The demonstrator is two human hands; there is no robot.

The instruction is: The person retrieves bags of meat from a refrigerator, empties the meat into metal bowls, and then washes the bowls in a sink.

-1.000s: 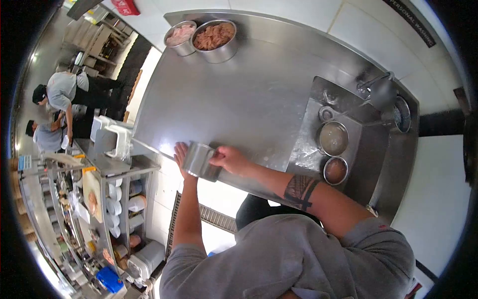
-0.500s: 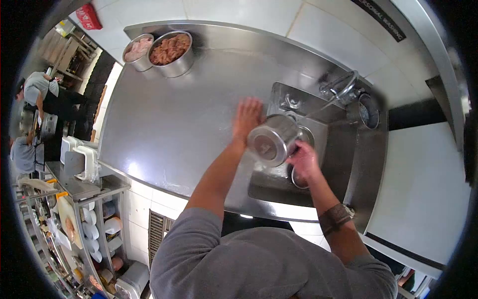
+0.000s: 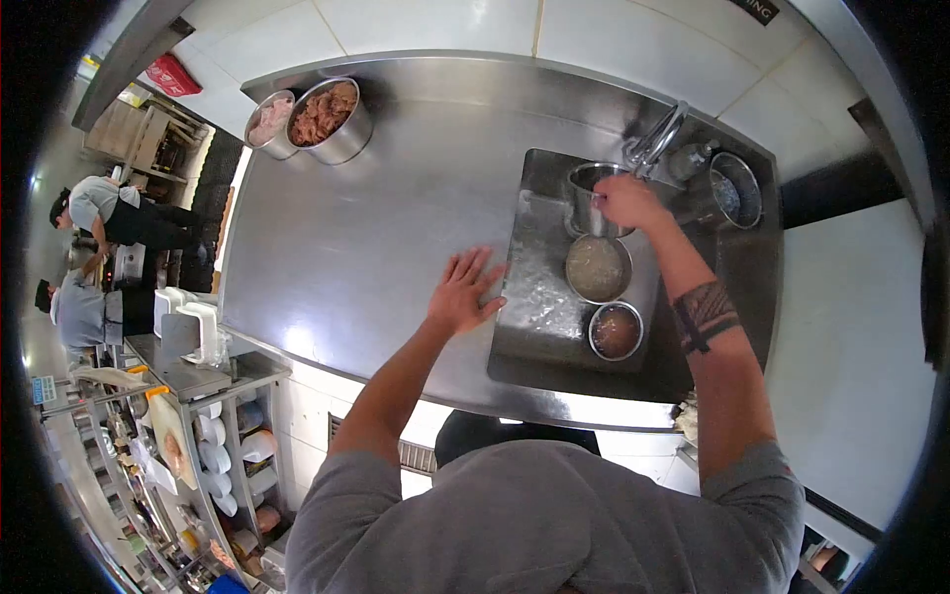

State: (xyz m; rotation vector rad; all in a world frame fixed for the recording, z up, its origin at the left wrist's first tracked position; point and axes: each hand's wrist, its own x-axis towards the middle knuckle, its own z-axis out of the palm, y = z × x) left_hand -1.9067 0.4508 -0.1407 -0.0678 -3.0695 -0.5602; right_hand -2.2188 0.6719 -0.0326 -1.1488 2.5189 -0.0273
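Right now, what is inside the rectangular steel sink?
Three round steel containers: a tall pot under the tap, gripped by the right hand, a bowl of cloudy liquid, a smaller bowl of brownish liquid. The hand covers part of the pot's inside.

White tiled wall (image 3: pixel 435 25) backs a steel counter (image 3: pixel 396 198); cluttered shelving (image 3: pixel 198 436) stands left.

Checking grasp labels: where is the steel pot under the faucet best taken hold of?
Probably at its rim, from the right and above, as the right hand does: the steel pot stands upright in the sink under the faucet, its open mouth up, and the faucet crowds its far side.
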